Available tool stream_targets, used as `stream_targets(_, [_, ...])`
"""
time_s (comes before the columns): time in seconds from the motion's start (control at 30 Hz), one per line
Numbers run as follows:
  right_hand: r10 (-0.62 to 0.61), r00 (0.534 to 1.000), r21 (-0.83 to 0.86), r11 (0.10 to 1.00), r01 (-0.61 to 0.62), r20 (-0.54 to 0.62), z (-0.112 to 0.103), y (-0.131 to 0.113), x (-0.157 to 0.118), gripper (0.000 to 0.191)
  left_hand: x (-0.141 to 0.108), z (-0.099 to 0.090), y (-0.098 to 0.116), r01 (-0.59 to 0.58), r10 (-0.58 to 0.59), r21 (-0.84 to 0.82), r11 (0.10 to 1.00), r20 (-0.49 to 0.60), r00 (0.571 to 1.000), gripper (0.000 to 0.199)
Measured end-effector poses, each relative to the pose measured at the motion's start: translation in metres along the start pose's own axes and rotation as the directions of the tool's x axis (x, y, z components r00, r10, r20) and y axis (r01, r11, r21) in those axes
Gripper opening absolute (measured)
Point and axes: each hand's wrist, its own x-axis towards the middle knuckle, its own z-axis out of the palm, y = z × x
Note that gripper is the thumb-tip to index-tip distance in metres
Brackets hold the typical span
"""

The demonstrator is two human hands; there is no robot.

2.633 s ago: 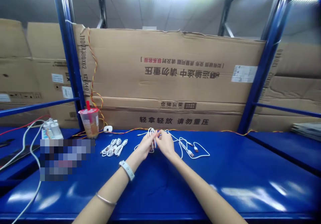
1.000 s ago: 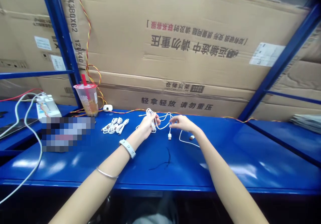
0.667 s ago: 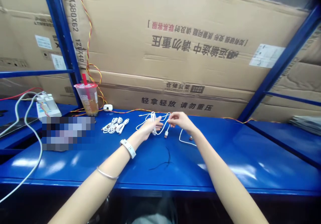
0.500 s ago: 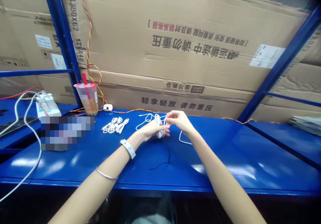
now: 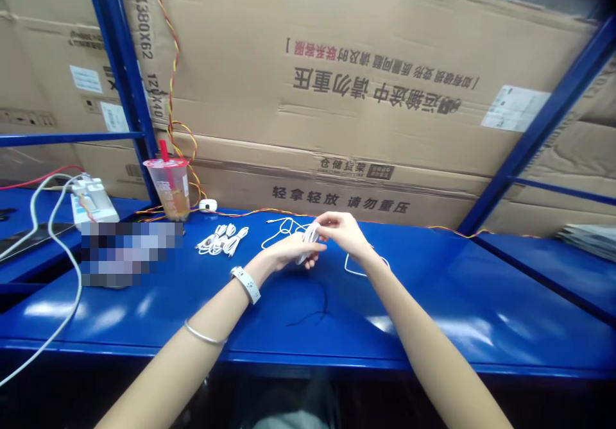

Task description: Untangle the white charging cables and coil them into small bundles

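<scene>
A looped white cable is held above the blue shelf. My left hand is closed around the lower part of the loops, with the thumb across them. At the top of the coil, my right hand pinches the cable with fingertips. One loose length runs onto the shelf behind my left hand, and another shows beside my right wrist. Bundled white cables lie to the left. Thin black strands rest in front of my hands.
A drink cup with a red straw stands at the back left, beside a small white case. Further left are a white power strip and a blurred item. Cardboard and blue posts rise behind.
My left fingers and the coil have shifted slightly, and the coil looks narrower and more tilted. More of the loose cable shows beside my right wrist.
</scene>
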Motion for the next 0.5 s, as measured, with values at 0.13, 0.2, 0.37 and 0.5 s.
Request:
stream_targets(0.13, [0.026,0.999,0.032,0.999,-0.027,0.018,-0.0025,-0.0046,-0.0021,0.019,-0.0012,-0.0023,0.0019,0.042,-0.038,0.046,0.998,-0.092,0.995,0.029])
stream_targets(0.2, [-0.006,0.996,-0.01,1.0,0.007,0.093,-0.0039,-0.0055,-0.0036,0.025,-0.0013,-0.0022,0.0018,0.013,-0.005,0.07,0.997,-0.117,0.993,0.025])
stream_targets(0.37, [-0.076,0.99,-0.331,0.937,0.113,0.122,0.0013,-0.0005,-0.0048,0.03,0.0027,0.0017,-0.002,-0.043,0.147,0.402,0.915,-0.231,0.962,0.021])
stream_targets(0.5, [-0.118,0.991,-0.424,0.896,0.131,0.057,0.0046,0.0028,-0.0017,0.03,0.0055,0.0049,-0.0033,-0.216,0.346,0.538,0.815,-0.154,0.926,0.019])
